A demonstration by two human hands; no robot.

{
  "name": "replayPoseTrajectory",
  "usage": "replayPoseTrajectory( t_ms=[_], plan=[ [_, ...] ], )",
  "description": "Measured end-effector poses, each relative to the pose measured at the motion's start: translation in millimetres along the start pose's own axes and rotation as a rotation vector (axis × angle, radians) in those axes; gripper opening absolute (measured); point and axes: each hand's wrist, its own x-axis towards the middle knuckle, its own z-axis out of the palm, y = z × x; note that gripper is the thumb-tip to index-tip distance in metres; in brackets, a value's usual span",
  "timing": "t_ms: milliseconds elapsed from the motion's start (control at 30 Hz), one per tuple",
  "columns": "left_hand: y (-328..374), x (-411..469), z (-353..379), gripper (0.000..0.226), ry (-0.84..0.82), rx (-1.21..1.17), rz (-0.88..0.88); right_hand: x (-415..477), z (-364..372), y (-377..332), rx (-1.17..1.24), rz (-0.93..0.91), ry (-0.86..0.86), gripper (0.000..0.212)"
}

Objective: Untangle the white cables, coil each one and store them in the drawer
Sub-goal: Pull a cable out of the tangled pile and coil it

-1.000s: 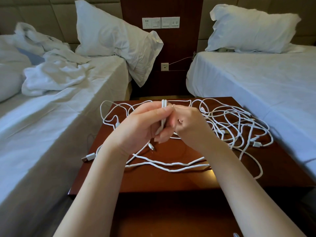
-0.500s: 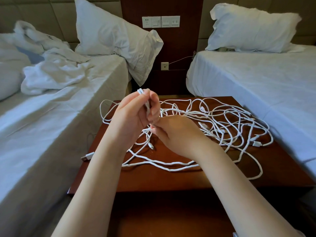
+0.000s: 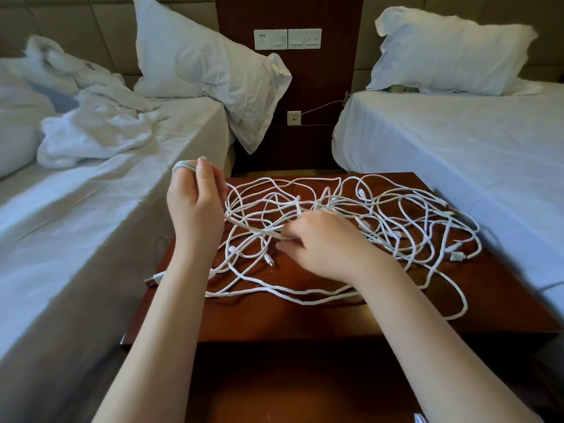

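The left hand (image 3: pixel 195 209) grips a folded loop of white cable (image 3: pixel 183 166), raised above the reddish-brown wooden surface (image 3: pixel 274 319). The right hand (image 3: pixel 323 245) pinches 1 strand (image 3: pixel 259 232) of the tangled white cables (image 3: pixel 396 215).

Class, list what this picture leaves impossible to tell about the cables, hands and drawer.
All head view.
- Drawer: none shows; table front is dark.
- Cables: count lost in overlaps.
- Right hand: fingertips hidden by its back.
- Strand from left hand to right: motion-blurred.

Single head-worn view, forward and down, close over the nightstand (image 3: pixel 274 319)
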Motion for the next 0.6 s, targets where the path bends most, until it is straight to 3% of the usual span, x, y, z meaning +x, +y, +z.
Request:
replayPoseTrajectory(
  t_ms=[133,267,367,600],
  plan=[
    [-14,1,-1,0.047,-0.079,0.401,0.046,3,3,6,-0.05,-0.043,0.202,0.023],
    [-6,-13,8,0.036,-0.428,0.539,0.019,7,5,16,-0.104,-0.096,0.434,0.012],
    [5,-22,15,0.038,-0.661,0.423,-0.118,5,-1,27,-0.069,-0.085,0.533,0.017],
    [21,-30,19,0.046,-0.91,0.129,-0.301,2,-12,33,-0.068,-0.079,0.69,0.017]
  ],
)
